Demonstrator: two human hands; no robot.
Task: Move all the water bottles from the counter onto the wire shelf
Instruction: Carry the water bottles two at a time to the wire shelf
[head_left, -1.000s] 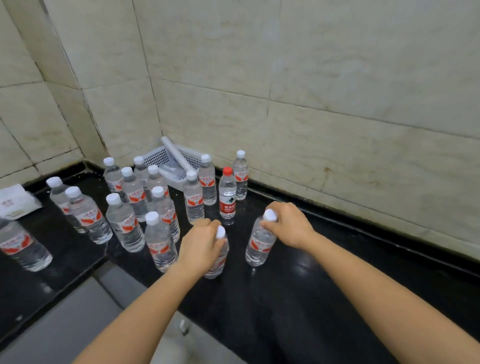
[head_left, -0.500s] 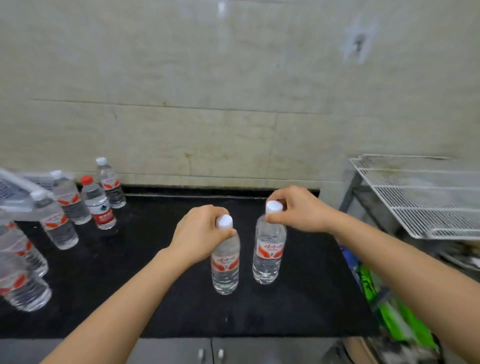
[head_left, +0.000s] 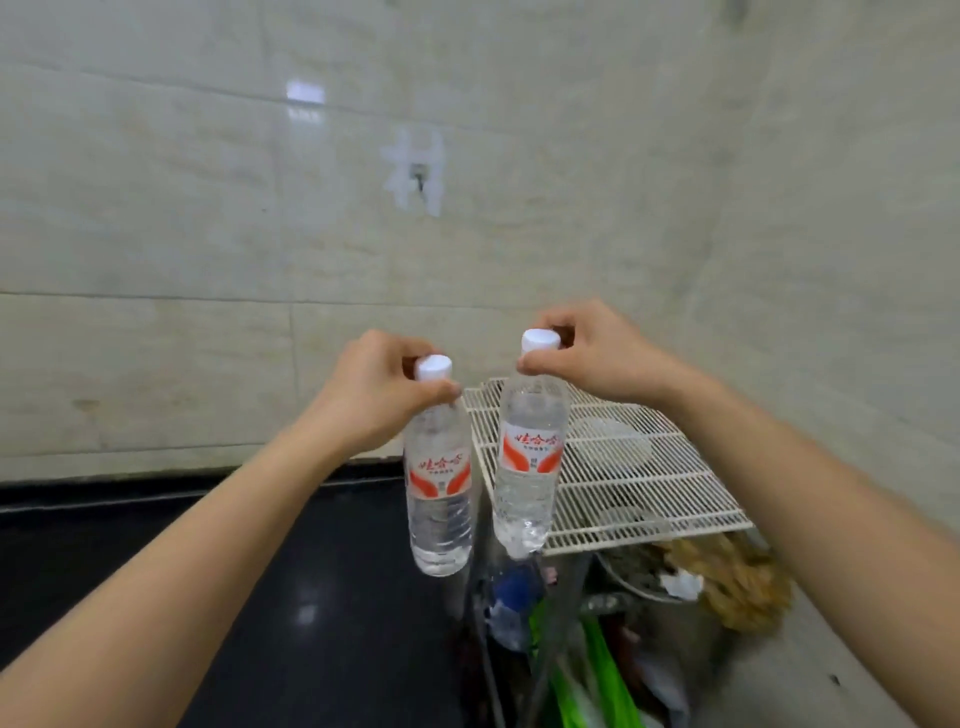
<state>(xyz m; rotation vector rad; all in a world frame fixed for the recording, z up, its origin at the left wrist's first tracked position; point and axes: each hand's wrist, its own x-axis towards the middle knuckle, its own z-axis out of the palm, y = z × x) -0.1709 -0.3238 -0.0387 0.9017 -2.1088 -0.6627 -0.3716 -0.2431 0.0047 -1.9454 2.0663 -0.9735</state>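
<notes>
Each of my hands carries a clear water bottle with a white cap and a red-and-white label. My left hand (head_left: 376, 387) grips the neck of the left bottle (head_left: 439, 488), which hangs over the right end of the black counter (head_left: 260, 597). My right hand (head_left: 587, 353) pinches the neck of the right bottle (head_left: 527, 467), tilted slightly, hanging in front of the left edge of the white wire shelf (head_left: 649, 488). No bottle stands on the shelf. The other bottles on the counter are out of view.
The beige tiled wall (head_left: 363, 234) runs behind the counter and shelf. Under the shelf lie a metal basin (head_left: 634, 574), brown clutter (head_left: 737, 582), a blue item (head_left: 511, 587) and green bags (head_left: 587, 675).
Both hands have lifted their bottles off the counter and carried them right toward the wire shelf. My view has swung right, so the remaining bottles have left the frame.
</notes>
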